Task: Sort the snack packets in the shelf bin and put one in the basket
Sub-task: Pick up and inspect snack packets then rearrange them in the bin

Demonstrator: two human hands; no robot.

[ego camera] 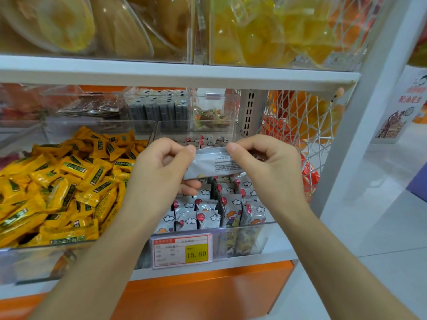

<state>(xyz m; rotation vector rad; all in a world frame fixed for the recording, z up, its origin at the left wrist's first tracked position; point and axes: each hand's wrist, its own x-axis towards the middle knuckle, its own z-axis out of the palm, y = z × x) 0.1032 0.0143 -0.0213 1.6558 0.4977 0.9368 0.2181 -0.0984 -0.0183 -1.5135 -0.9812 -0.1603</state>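
Snack packet (215, 162), mid-figure: where is it sitting, and what is holding it? (Student)

Reading left to right: yellow packets (57, 181) are lying heaped in the neighbouring clear bin. Next, the left hand (159, 167) is pinching the packet's left end, thumb on top and fingers curling beneath. The packet itself is hanging level in the air just above the shelf bin (254, 224), its silver printed side facing the camera. The right hand (265, 162) is pinching the opposite end between thumb and curled fingers. (Instructor)

And what is lying under the hands? (Student)

Cloud-print packets (208, 215) are standing in rows inside that bin, and a price tag (182, 250) reading 15.80 is hanging on its front wall. Farther right, a white wire basket (300, 121) is hanging at the shelf's end, holding orange packs and showing just beside the right hand. (Instructor)
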